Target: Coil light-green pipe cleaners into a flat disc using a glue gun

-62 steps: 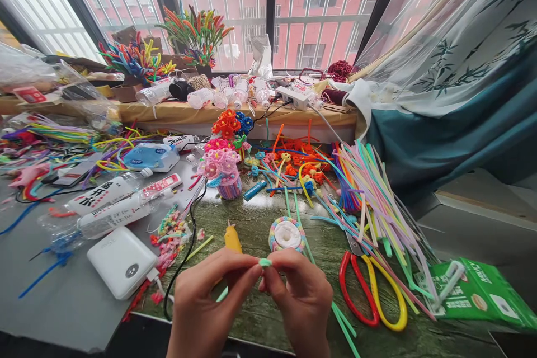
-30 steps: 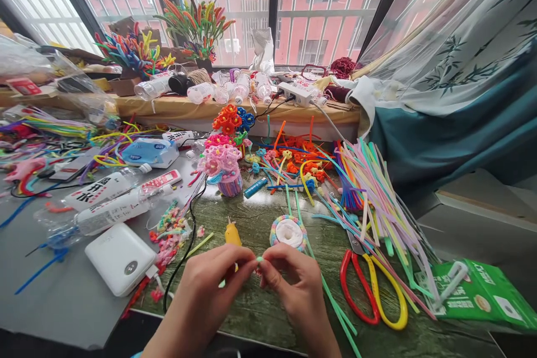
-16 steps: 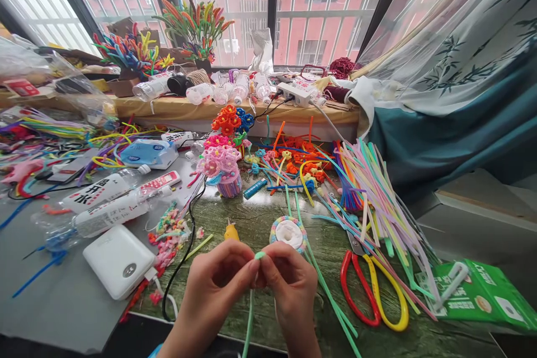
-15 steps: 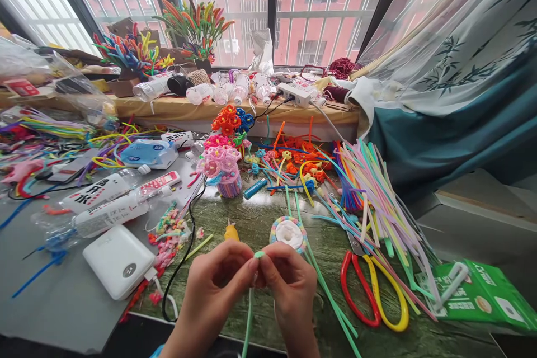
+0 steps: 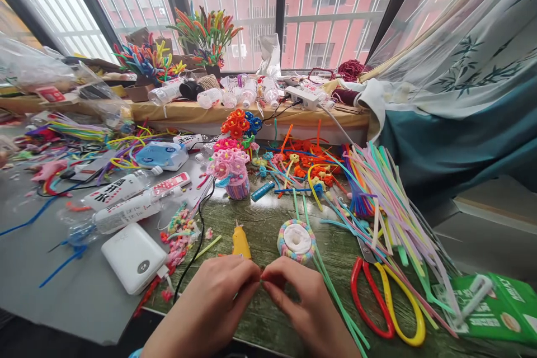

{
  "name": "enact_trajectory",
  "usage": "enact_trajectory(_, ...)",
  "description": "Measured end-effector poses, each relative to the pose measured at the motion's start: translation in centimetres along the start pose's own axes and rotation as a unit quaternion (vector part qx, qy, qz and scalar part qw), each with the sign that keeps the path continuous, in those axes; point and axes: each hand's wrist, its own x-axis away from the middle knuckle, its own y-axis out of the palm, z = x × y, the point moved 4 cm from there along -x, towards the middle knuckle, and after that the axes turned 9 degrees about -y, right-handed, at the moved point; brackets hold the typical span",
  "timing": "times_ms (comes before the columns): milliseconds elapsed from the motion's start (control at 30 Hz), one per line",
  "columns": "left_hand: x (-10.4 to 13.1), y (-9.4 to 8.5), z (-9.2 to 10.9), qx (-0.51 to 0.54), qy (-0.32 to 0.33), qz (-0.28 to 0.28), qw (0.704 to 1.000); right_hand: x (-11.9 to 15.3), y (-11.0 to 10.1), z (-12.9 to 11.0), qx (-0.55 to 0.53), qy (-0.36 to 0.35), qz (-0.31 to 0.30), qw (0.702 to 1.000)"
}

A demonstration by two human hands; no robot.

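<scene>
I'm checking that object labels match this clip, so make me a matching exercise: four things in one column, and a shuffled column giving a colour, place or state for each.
Things
1. Scissors
2. Power bank
3. Glue gun
4. Tissue pack

Descriptions
A. Just beyond the left hand, nozzle pointing away from the person
B. Blue and white, lying beyond the labelled bottles
C. One red handle loop and one yellow
D. White, with a cable at its edge

Right pairs: 1-C, 2-D, 3-A, 4-B
</scene>
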Motion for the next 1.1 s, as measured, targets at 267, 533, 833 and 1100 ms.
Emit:
enact_trajectory(267, -0.2, -0.2, -0.5, 0.089, -0.050, 0.029, 0.994, 0.2, -0.1, 0.4, -0.020, -0.027, 0.104, 0.994)
enact_trajectory(533, 0.3, 1.2, -0.4, 0.261, -0.091, 0.149, 0.949, 0.1, 1.9, 1.2, -0.262, 0.057, 0.240, 0.933)
enact_trajectory(833, 0.1, 0.4, -0.3, 0.106, -0.012, 0.162, 0.981, 0.0, 1.1, 1.2, -0.084, -0.006, 0.170, 0.982)
enact_trajectory(1100, -0.3, 0.4, -0.6, 0.016, 0.023, 0.073, 0.997, 0.0, 0.2, 0.9, 0.120, -0.140, 0.026, 0.983)
